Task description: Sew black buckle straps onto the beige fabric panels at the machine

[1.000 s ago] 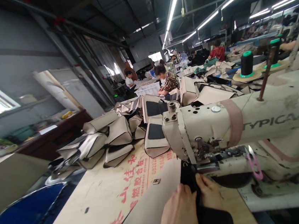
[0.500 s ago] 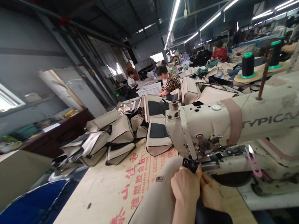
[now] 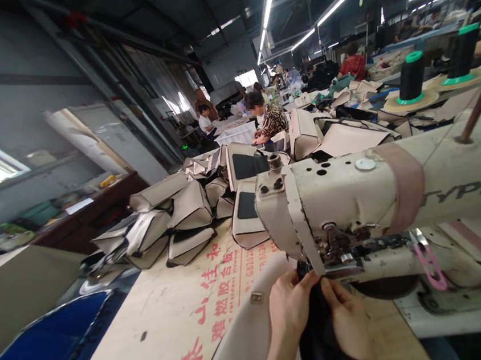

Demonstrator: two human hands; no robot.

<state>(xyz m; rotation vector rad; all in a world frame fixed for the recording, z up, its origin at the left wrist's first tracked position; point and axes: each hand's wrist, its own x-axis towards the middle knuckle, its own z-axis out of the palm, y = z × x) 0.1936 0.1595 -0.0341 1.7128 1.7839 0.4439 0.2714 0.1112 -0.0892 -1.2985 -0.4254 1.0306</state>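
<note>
A beige bag piece (image 3: 248, 336) with dark edging and a small metal fitting (image 3: 256, 298) lies under my hands, its black fabric part (image 3: 320, 332) running up to the sewing machine (image 3: 332, 193). My left hand (image 3: 290, 303) pinches the black fabric just below the machine's needle area. Close beside it, my right hand (image 3: 347, 317) grips the same fabric between thumb and fingers. The needle itself is hidden behind the machine head and my fingers. Pink-handled thread snips (image 3: 428, 263) rest against the machine's arm, right of my hands.
Beige bags (image 3: 189, 205) with black trim are heaped at the back of the plywood table (image 3: 152, 321). A blue bin (image 3: 39, 350) stands at the left. Black thread cones (image 3: 411, 79) sit behind the machine. Several people work farther off, one in a patterned top (image 3: 272, 120).
My hands have come slightly apart, showing more black fabric between them. The left hand has shifted a little left. The view has moved closer to the machine.
</note>
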